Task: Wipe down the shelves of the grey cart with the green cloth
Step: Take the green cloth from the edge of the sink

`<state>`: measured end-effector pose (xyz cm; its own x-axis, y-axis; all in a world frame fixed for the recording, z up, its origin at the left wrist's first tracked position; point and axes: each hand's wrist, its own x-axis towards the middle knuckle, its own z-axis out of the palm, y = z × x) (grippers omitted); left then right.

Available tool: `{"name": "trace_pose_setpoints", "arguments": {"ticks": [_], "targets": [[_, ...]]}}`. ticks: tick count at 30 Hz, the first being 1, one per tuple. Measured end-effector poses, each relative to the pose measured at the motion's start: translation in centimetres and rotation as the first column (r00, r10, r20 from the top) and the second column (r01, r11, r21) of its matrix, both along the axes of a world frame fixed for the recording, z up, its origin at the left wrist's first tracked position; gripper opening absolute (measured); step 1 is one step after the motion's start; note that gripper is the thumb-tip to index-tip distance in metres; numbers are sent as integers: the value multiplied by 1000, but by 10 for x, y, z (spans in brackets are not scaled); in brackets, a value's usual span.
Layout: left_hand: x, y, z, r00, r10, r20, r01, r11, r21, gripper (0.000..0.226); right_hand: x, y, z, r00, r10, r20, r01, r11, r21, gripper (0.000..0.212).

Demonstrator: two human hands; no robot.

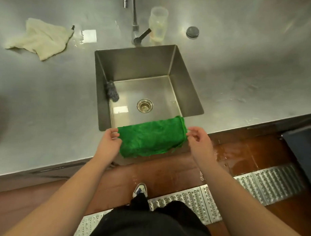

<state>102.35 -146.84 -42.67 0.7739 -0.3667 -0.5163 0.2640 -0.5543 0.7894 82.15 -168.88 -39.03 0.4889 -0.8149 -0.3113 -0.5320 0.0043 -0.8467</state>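
Cloth [151,139], green and folded over, hangs stretched between both hands above the near rim of the sink [186,80]. The left hand [109,142] pinches its left edge; the right hand [199,139] pinches its right edge with fingertips.
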Motion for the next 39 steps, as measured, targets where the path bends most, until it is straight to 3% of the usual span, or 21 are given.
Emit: {"name": "trace_pose_setpoints", "arguments": {"ticks": [3,5,10,12,18,20,23,26,28,34,39], "targets": [[6,-7,-38,999,38,-35,-35,996,82,45,14,-27,-23,998,14,-65,-11,999,51,37],[-2,-24,-24,993,113,-30,-108,985,134,46,24,-42,-39,991,70,-112,-63,996,62,40],[-8,-50,-19,975,183,126,-217,908,358,33,41,-67,-56,950,177,-258,-169,984,52,42],[-7,-56,-18,962,262,73,-271,902,337,11,48,-72,-58,933,195,-303,-185,981,64,41],[-1,-61,-26,906,380,-187,-332,911,243,18,69,-68,-57,858,323,-400,-260,944,205,18],[-3,-65,-22,897,384,-218,-347,918,190,12,71,-66,-56,883,294,-365,-204,943,264,16],[-2,-62,-11,981,196,-18,-192,974,123,26,63,-62,-43,972,148,-183,-78,936,343,18],[3,-56,8,996,14,86,-14,1000,5,12,40,-64,-24,985,163,-55,-148,966,212,26],[9,-57,25,987,-107,118,115,991,-63,15,23,-69,-11,988,151,-25,-147,981,128,22],[42,-90,72,958,-265,-106,222,926,-306,12,-20,-90,61,998,40,57,-46,994,100,33],[17,-159,100,853,-482,-199,322,787,-527,37,-76,-97,93,954,-115,275,-6,915,403,49]]}}
